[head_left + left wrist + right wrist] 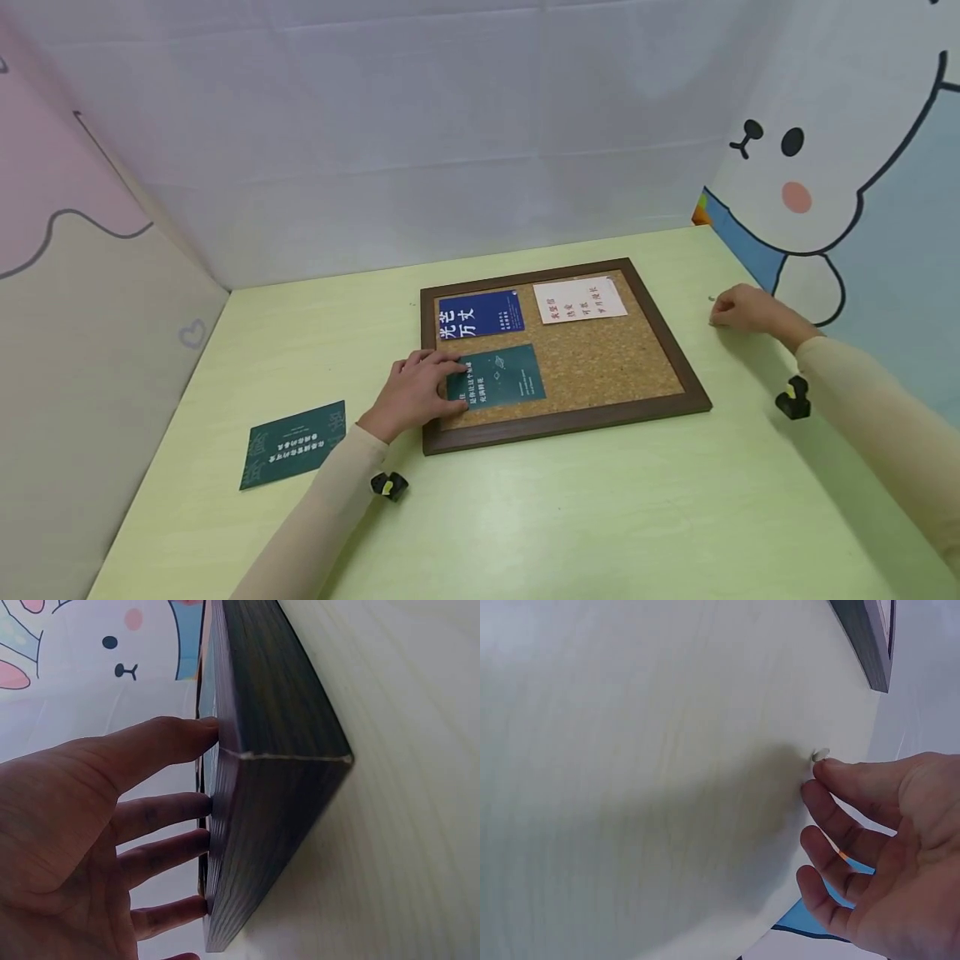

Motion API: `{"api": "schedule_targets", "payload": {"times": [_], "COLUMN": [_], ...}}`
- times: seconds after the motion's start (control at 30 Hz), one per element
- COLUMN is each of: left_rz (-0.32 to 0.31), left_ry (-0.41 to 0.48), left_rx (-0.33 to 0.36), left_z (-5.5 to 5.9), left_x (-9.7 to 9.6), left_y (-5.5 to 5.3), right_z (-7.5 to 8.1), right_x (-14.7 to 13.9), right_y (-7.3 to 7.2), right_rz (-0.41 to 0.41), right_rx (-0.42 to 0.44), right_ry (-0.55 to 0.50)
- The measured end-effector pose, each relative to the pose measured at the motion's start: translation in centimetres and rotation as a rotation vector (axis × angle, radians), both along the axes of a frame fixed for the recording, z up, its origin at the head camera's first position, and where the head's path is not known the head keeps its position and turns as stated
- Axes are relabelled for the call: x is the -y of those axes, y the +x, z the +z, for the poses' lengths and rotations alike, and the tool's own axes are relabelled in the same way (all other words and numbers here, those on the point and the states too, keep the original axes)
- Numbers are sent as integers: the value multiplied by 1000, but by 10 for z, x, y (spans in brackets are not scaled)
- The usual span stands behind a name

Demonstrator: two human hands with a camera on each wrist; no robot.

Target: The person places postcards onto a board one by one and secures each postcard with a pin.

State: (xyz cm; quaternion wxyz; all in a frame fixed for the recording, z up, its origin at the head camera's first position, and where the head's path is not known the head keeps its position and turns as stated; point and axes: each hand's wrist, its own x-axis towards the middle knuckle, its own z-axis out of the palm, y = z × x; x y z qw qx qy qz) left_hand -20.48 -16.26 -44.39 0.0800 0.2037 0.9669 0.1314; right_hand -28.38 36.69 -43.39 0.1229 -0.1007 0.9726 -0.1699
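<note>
My left hand (420,390) rests at the left side of a framed cork board (615,367), thumb and fingers on the left end of a dark green card (510,375). In the left wrist view its fingers (161,855) are spread, reaching over the dark frame edge (277,802). To the right of the board, my right hand (750,310) has its fingertips down at the table. A small pale push pin (821,754) lies right by the thumb tip in the right wrist view. The fingers are loosely bent, with nothing visible between them.
A blue card (487,315) and a white card (579,300) sit on the board's upper part. Another green card (292,446) lies on the table (600,517) at left. Cloth walls (450,125) enclose the table's back and sides.
</note>
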Motion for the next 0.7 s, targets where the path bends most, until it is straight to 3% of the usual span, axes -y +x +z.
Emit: {"api": "schedule_targets", "payload": {"times": [0.33,0.7], "left_rz": [4,5], "left_ry": [-2,3], "left_rx": [2,3], "left_z": [-1,-1], "left_x": [1,0], "left_y": [-1,-1], "right_z": [9,4], "right_x": [5,3], "right_y": [-1,-5], "right_rz": [-13,-57], "right_rx": [16,6], "right_ry": [24,1]}}
